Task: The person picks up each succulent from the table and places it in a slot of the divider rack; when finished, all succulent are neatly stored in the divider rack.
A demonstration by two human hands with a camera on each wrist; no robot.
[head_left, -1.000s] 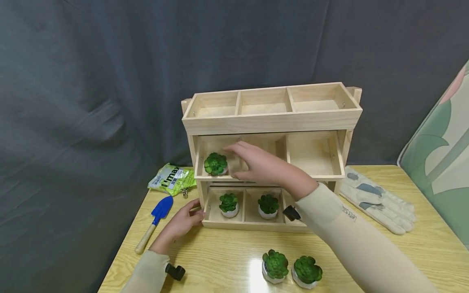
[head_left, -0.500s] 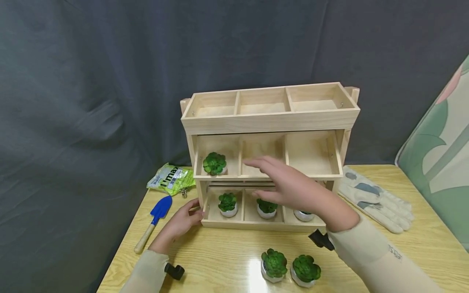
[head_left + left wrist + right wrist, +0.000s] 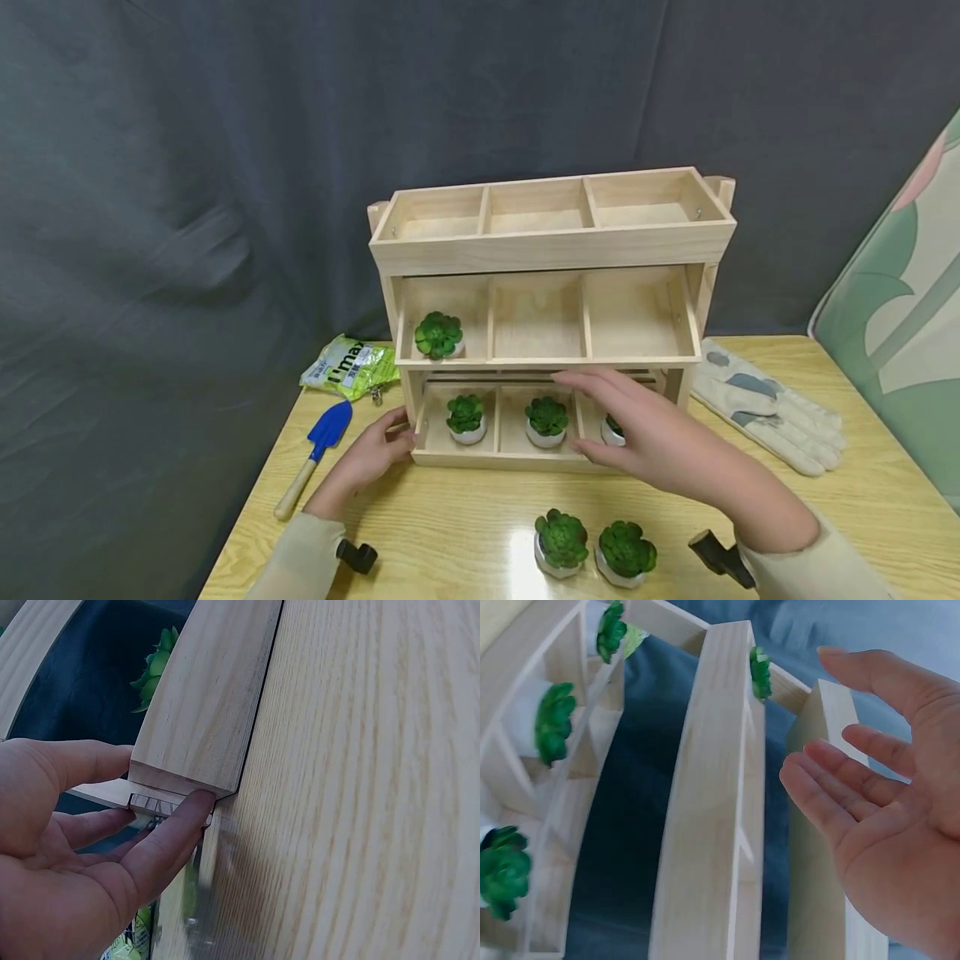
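At left hand (image 3: pixel 375 451), pale wooden rack (image 3: pixel 555 253): three tiers, grain visible.

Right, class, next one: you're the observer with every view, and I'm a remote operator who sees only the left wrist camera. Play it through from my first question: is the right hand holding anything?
Observer: No, the right hand holds nothing.

Operator: Good. And what does the lowest level hold?

Observer: Three potted plants, one in each compartment of the bottom tray.

Operator: Any more in front of that?

Observer: Yes, two more potted plants stand side by side on the table in front of the rack.
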